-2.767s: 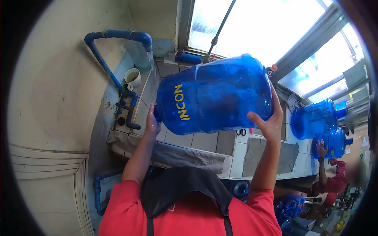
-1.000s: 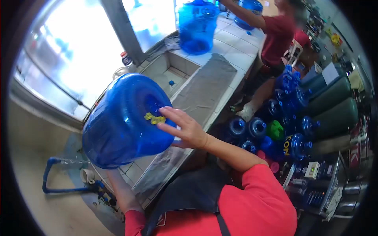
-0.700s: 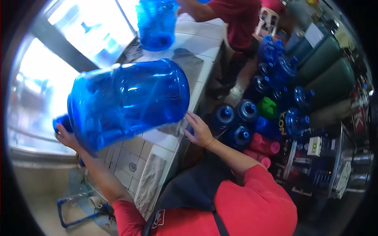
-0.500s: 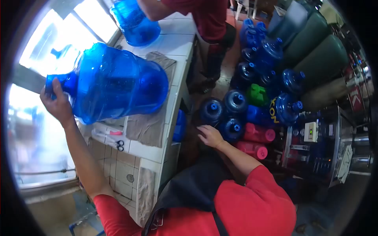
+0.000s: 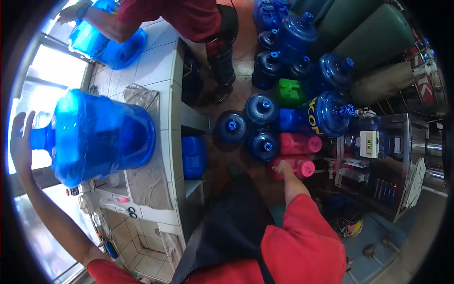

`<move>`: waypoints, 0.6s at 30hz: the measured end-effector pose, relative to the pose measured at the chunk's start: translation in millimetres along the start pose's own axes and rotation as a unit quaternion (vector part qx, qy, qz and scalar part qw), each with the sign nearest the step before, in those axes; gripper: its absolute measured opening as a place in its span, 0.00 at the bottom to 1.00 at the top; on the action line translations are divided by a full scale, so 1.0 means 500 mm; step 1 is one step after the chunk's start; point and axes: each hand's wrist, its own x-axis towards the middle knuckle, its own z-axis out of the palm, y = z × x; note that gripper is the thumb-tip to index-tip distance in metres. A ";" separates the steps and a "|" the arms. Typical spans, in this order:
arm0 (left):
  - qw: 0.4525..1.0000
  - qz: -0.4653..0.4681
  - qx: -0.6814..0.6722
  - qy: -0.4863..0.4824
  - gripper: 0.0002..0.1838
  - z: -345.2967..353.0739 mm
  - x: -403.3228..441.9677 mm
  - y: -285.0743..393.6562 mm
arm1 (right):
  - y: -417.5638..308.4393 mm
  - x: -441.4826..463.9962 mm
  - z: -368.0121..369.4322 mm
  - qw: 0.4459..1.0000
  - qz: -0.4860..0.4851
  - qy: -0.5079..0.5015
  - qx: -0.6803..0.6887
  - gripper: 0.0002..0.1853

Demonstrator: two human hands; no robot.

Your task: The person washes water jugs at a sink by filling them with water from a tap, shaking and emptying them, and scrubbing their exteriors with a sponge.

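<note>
A large clear blue water jug (image 5: pixel 101 137) stands on the tiled counter, upright on a grey cloth (image 5: pixel 151 184). My left hand (image 5: pixel 21 146) is beside its neck, fingers stretched out and apart, no longer wrapped round it. Down on the floor to the right, my right hand (image 5: pixel 284 169) is closed at the near end of the lower pink jerrycan (image 5: pixel 298 165); its fingertips are partly hidden. A second pink jerrycan (image 5: pixel 295 143) lies just beyond it.
Several blue water jugs (image 5: pixel 261 109) and a green jerrycan (image 5: pixel 289 92) crowd the floor ahead. Scissors (image 5: pixel 126 211) lie on the counter (image 5: pixel 161 215). A co-worker's arm (image 5: pixel 101 23) reaches to another blue jug (image 5: pixel 118 47). A metal-framed machine (image 5: pixel 373 165) stands at right.
My left hand has loosened from the blue jug's neck, and the jug now stands on the counter. My right hand has moved right and down to the pink jerrycan. The view has shifted.
</note>
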 end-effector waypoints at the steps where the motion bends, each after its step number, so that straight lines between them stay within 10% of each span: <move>1: 1.000 -0.006 -0.008 -0.008 0.30 -0.002 0.010 0.002 | -0.014 0.010 0.000 1.000 0.011 0.004 0.008 0.31; 9: 0.972 -0.090 -0.168 -0.136 0.14 -0.118 -0.016 0.127 | -0.136 0.066 -0.027 0.996 0.029 0.039 0.072 0.51; 13: 0.980 -0.105 -0.164 -0.048 0.15 -0.111 -0.021 0.148 | -0.149 0.140 0.011 0.993 0.034 0.064 0.090 0.61; 18: 0.964 -0.132 -0.230 -0.011 0.15 -0.095 -0.018 0.118 | -0.182 0.151 0.058 0.989 0.042 0.120 0.069 0.53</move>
